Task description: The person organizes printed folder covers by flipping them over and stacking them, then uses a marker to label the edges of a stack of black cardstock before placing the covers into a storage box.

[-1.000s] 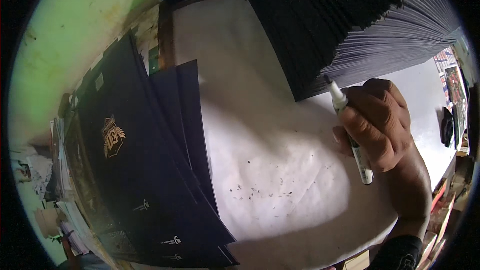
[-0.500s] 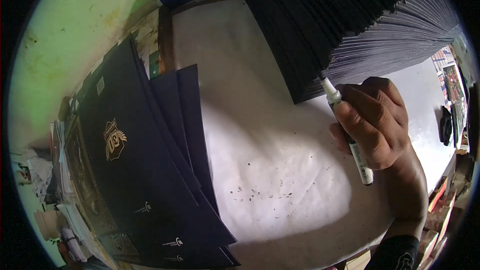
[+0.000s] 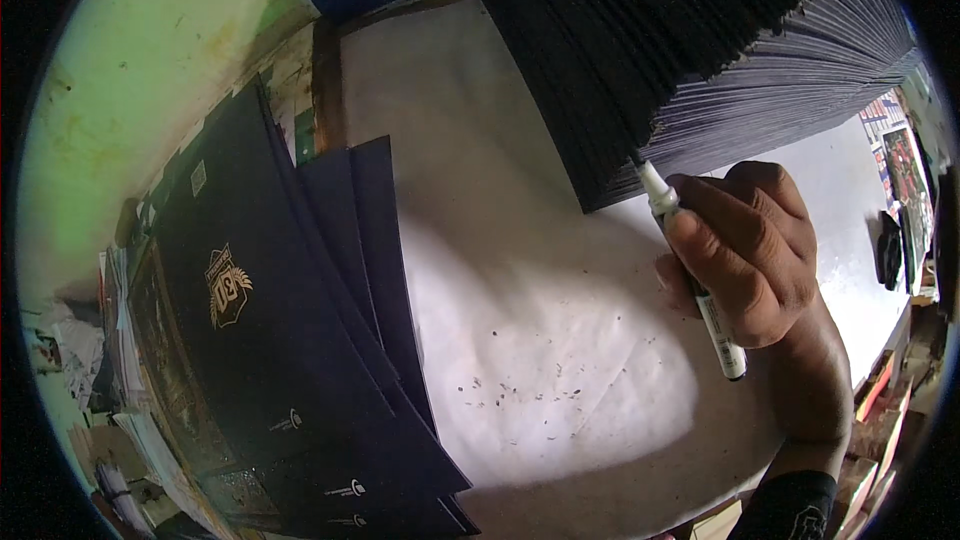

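My right hand [image 3: 750, 250] is closed round a white marker pen [image 3: 718, 332], its tip pointing up and to the left. The tip is at the near corner of a tall stack of dark folders [image 3: 600, 70]; whether it touches them I cannot tell. The stack's layered edges fan out toward the right. On the left lie several dark navy folders [image 3: 290, 340], overlapping, with a gold crest and small pale prints on the top one. My left hand is not in view.
A white table surface [image 3: 520, 280], strewn with small dark specks, lies between the two groups of folders. A pale green wall [image 3: 150, 90] rises at the left, with papers [image 3: 125, 330] beside the folders. At the far right is a small black object [image 3: 889, 250].
My right hand and the marker pen have shifted very slightly downward along the stack's corner. The view has moved a little; the folders look unchanged.
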